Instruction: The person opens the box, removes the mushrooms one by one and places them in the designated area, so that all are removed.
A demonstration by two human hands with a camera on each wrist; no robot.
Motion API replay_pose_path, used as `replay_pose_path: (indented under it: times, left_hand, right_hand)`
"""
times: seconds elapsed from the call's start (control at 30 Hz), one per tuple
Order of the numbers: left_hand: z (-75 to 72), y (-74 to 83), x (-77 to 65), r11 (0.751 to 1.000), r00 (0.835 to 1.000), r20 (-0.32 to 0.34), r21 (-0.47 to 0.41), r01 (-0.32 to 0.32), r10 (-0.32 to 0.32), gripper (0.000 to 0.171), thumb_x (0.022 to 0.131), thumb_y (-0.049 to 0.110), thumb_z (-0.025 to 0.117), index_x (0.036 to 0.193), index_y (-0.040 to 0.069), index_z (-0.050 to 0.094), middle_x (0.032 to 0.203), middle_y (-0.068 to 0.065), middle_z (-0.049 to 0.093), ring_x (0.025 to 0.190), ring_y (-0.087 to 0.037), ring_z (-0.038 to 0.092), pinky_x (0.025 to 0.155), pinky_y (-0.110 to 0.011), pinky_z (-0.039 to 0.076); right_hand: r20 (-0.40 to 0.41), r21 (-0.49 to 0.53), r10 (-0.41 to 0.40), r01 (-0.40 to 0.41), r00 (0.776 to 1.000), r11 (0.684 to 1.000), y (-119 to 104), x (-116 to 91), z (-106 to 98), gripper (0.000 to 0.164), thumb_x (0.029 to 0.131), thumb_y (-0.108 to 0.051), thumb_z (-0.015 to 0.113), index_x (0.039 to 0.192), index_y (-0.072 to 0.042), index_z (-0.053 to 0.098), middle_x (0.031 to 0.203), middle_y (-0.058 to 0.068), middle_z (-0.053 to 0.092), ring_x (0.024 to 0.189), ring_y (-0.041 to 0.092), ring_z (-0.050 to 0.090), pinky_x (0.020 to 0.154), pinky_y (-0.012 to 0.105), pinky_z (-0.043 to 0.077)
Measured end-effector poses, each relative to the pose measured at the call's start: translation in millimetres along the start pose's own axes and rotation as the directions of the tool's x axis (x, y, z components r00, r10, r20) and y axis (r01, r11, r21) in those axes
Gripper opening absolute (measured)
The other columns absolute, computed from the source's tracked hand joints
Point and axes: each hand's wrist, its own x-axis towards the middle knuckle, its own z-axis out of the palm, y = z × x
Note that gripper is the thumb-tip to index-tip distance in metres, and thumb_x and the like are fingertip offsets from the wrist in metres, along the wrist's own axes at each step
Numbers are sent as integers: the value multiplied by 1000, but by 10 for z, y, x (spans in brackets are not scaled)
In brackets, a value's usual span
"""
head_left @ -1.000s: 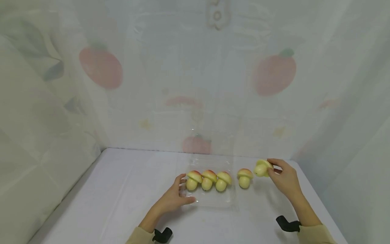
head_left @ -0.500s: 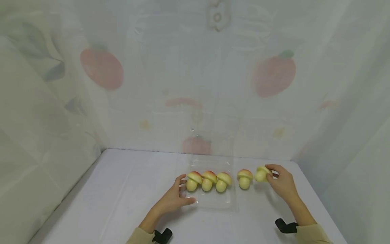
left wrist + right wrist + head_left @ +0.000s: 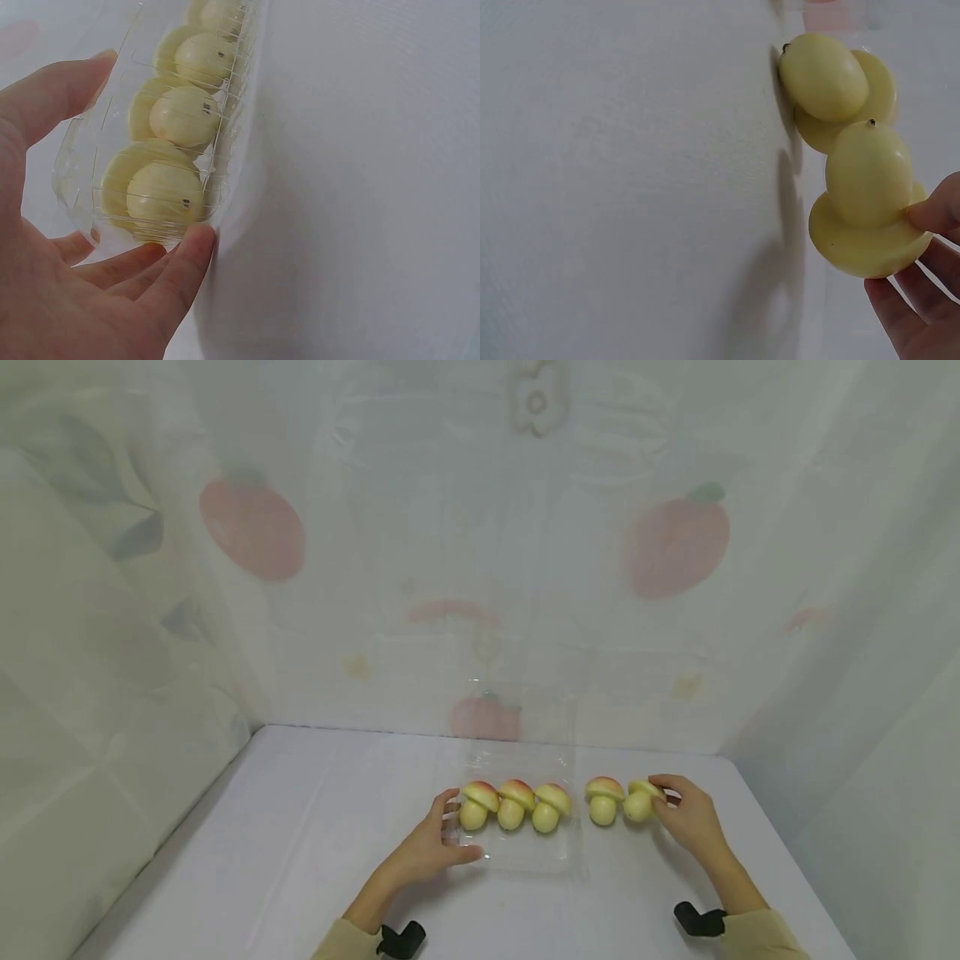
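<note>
My left hand [image 3: 426, 843] grips the left end of a clear plastic box [image 3: 525, 858], thumb and fingers spread around its corner. Three yellow toy mushrooms with red-tinged caps sit in a row inside, the middle one [image 3: 512, 810] between two others; their pale stems show through the box wall [image 3: 217, 161] in the left wrist view. Another toy mushroom [image 3: 602, 810] lies just right of the box. Beside it, my right hand [image 3: 692, 817] pinches a toy mushroom [image 3: 870, 180] by its cap, thumb at the stem's base and fingers beneath the cap. The held one overlaps its neighbour in the right wrist view.
The box's transparent lid [image 3: 525, 756] stands raised behind it, near the back wall. A white table [image 3: 322, 827] lies under everything. Pale curtains [image 3: 360, 527] with fruit prints close off the back and sides. Black wrist mounts [image 3: 401, 939] sit by both sleeves.
My right hand has brought its toy mushroom down and left, up beside the loose one. My left hand and the box have stayed in place.
</note>
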Motion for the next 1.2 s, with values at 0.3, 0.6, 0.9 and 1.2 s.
replay_pose_path:
  times: [0.3, 0.6, 0.9, 1.2]
  left_hand:
    - [6, 6, -3, 1000, 1000, 1, -2, -2, 2, 105, 84, 32, 86, 160, 10, 17, 156, -24, 35, 137, -45, 45, 102, -55, 47]
    - [9, 14, -6, 1000, 1000, -3, -3, -7, 7, 106, 83, 32, 86, 159, 8, 16, 156, -26, 34, 139, -46, 42, 104, -55, 46]
    - [10, 3, -2, 1000, 1000, -2, 1, -9, 9, 107, 83, 33, 86, 159, 8, 16, 156, -26, 34, 139, -46, 41, 105, -55, 45]
    - [7, 1, -4, 1000, 1000, -1, 2, -14, 14, 107, 83, 34, 86, 159, 7, 16, 156, -26, 34, 138, -46, 43, 104, -55, 46]
  right_hand:
    - [43, 1, -18, 18, 999, 1000, 4, -29, 33, 33, 85, 13, 64, 117, 10, 66, 119, 26, 67, 115, 44, 61, 93, 51, 53]
    - [63, -20, -50, 51, 997, 999, 1, -22, 55, 33, 83, 11, 68, 116, 9, 67, 119, 25, 67, 115, 45, 60, 93, 53, 54]
    - [52, -13, -100, 101, 994, 995, -46, -37, 56, 33, 82, 14, 71, 114, 8, 68, 116, 23, 68, 112, 44, 62, 91, 52, 54]
    - [50, -21, -121, 122, 991, 992, -93, -50, 32, 31, 82, 12, 72, 113, 7, 69, 115, 22, 69, 110, 43, 63, 90, 54, 54]
